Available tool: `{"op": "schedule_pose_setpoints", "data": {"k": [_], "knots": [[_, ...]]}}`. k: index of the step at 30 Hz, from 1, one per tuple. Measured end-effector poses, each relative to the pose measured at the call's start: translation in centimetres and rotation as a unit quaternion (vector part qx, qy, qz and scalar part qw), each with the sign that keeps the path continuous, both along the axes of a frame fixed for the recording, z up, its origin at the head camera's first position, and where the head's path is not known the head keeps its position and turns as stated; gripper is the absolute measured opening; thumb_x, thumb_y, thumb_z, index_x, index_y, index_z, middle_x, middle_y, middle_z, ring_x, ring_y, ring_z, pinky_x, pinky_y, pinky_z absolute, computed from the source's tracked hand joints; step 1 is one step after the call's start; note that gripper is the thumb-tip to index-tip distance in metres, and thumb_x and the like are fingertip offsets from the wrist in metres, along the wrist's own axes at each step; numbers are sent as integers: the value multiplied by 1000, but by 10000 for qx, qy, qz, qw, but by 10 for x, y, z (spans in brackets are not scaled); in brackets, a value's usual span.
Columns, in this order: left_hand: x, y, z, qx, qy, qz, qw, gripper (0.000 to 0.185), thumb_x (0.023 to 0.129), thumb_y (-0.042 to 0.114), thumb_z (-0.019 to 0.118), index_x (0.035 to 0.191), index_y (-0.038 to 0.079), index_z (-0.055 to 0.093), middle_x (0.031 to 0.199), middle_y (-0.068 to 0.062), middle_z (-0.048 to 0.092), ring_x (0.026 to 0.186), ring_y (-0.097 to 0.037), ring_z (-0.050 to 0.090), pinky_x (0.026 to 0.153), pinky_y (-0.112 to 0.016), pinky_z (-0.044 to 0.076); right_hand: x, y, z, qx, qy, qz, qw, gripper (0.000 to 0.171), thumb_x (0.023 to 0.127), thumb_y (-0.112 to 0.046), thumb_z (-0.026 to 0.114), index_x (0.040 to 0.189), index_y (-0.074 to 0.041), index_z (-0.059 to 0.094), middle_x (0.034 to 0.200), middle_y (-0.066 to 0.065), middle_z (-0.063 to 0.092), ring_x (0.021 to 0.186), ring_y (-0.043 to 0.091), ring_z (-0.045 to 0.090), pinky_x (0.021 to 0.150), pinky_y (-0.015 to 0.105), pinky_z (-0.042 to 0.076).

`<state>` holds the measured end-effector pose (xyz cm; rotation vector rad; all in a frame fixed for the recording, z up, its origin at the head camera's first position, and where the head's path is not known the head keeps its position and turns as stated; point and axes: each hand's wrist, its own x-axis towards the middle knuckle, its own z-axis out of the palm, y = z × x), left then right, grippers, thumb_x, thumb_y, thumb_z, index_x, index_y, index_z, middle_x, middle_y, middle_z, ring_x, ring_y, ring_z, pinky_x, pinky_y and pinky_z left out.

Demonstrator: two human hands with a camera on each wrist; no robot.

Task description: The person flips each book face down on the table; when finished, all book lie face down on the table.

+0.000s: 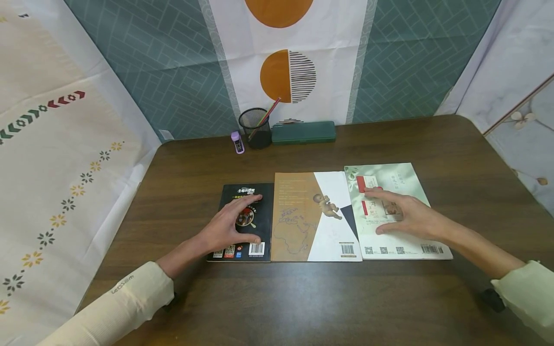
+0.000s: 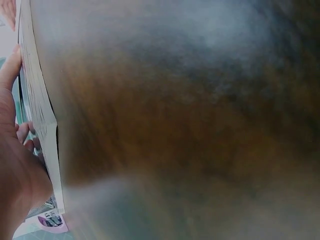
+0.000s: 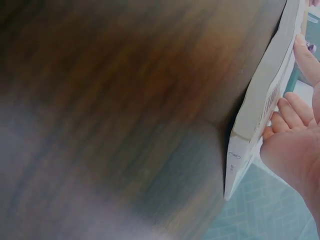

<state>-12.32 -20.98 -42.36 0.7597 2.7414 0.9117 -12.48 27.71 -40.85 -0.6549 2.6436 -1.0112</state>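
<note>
Three books lie side by side, almost edge to edge, in the head view. My left hand (image 1: 227, 225) rests over the black book (image 1: 265, 216) on the left, fingers loosely spread and thumb apart. Between the hands is a brown and white book (image 1: 294, 192) with a baby figure on its cover. On the right, my relaxed right hand (image 1: 413, 217) lies over the pale green book (image 1: 400, 180), which sits slightly tilted. Each wrist view shows a hand beside page edges (image 2: 45, 105) or a thick white spine (image 3: 240, 160). Neither hand grips anything.
Behind the books, a black mesh pen holder (image 1: 261, 138) with pencils stands between a purple glue stick (image 1: 237, 142) and a dark green case (image 1: 304, 133). The brown table (image 1: 277, 302) meets a patterned cloth wall (image 1: 182, 91) at the back.
</note>
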Motion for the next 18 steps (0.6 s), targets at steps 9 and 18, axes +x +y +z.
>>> {"op": "schedule_pose_setpoints", "data": {"k": [9,18], "knots": [[1,0,0,-33,-16,45,10000,105,79,51,93,165,26,38,171,-7,35,156,-37,31,119,-72,26,1,1,-2,-94,-81,-99,9999,96,78,-32,97,160,-16,49,164,13,46,149,40,37,101,38,35],[1,-1,0,-58,66,49,9999,107,79,52,93,166,25,37,171,-6,36,156,-36,32,120,-71,26,1,6,-2,-150,17,-119,9998,93,79,-32,96,158,-14,51,161,16,49,150,45,36,107,56,36]]}}
